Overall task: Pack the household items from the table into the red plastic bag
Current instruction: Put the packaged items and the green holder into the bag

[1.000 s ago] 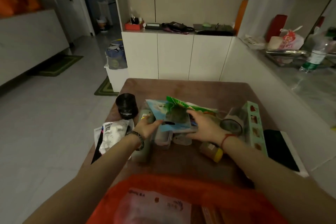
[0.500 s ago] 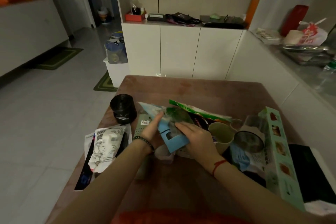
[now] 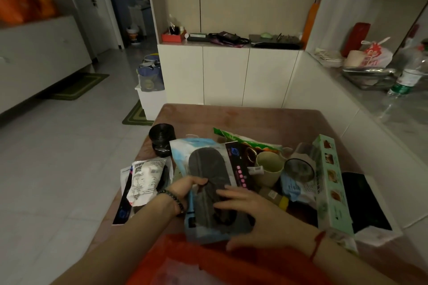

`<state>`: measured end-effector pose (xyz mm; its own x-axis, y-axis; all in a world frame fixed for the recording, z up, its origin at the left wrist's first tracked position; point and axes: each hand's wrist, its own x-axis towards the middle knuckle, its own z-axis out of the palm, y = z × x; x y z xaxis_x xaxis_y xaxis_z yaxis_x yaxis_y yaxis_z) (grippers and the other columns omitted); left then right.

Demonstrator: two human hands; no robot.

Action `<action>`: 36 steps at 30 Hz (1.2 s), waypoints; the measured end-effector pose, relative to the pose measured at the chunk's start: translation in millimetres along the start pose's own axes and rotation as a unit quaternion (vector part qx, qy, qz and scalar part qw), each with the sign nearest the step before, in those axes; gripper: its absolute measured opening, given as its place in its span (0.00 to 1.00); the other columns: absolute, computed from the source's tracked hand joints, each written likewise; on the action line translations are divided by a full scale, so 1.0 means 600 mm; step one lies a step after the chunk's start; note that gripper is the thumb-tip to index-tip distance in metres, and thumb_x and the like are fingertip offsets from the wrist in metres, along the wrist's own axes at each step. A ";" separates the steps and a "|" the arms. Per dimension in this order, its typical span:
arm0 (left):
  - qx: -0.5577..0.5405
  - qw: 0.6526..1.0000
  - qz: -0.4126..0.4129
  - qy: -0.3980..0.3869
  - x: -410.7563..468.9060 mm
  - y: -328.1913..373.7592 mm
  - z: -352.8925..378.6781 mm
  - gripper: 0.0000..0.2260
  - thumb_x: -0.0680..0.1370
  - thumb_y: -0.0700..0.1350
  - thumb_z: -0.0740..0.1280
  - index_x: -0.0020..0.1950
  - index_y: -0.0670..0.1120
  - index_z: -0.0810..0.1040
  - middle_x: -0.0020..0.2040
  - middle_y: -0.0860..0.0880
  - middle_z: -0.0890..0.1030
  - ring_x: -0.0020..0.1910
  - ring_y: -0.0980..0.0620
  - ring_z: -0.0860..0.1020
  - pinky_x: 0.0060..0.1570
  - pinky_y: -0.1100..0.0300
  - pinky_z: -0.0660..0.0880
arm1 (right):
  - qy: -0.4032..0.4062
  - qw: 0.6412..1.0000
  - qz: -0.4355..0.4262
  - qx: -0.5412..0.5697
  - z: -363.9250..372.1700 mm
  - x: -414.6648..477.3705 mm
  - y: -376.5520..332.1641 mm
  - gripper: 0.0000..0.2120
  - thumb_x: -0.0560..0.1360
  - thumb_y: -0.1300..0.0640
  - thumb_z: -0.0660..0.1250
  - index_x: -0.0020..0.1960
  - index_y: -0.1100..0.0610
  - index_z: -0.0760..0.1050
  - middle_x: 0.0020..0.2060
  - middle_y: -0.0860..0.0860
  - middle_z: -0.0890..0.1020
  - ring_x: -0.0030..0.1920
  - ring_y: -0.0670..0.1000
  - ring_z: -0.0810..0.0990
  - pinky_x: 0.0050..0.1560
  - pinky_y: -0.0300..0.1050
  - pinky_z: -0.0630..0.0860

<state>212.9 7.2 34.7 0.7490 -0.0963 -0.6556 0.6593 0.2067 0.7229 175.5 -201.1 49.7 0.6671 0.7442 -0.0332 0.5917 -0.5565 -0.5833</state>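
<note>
Easing the blue packet (image 3: 209,169), gripped at its edge by the left hand (image 3: 183,190) and pressed under the flat-fingered right hand (image 3: 252,213), down into the red plastic bag (image 3: 180,259) just below it should work best near end first.

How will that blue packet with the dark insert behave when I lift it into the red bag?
Likely bendy, not stiff: the blue packet is thin and flat. Its glossy wrapper could slip, so the left hand pinching its edge helps. Probably light for its size, being so flat.

One cup (image 3: 269,166), one red bag (image 3: 254,260)
</note>
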 end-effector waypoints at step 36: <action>-0.103 0.965 0.232 -0.068 -0.355 -0.145 -0.090 0.29 0.70 0.29 0.63 0.20 0.60 0.79 0.23 0.64 0.80 0.26 0.70 0.78 0.31 0.79 0.72 | -0.124 0.843 0.370 0.370 0.084 -0.229 -0.180 0.07 0.69 0.62 0.71 0.43 0.51 0.76 0.40 0.48 0.81 0.41 0.46 0.79 0.42 0.39 0.76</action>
<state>-7.5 62.2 99.8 0.9713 -0.0700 -0.2275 0.2345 0.4464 0.8636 -3.1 -224.8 76.4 0.5608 0.3991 -0.7254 -0.4509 -0.5876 -0.6719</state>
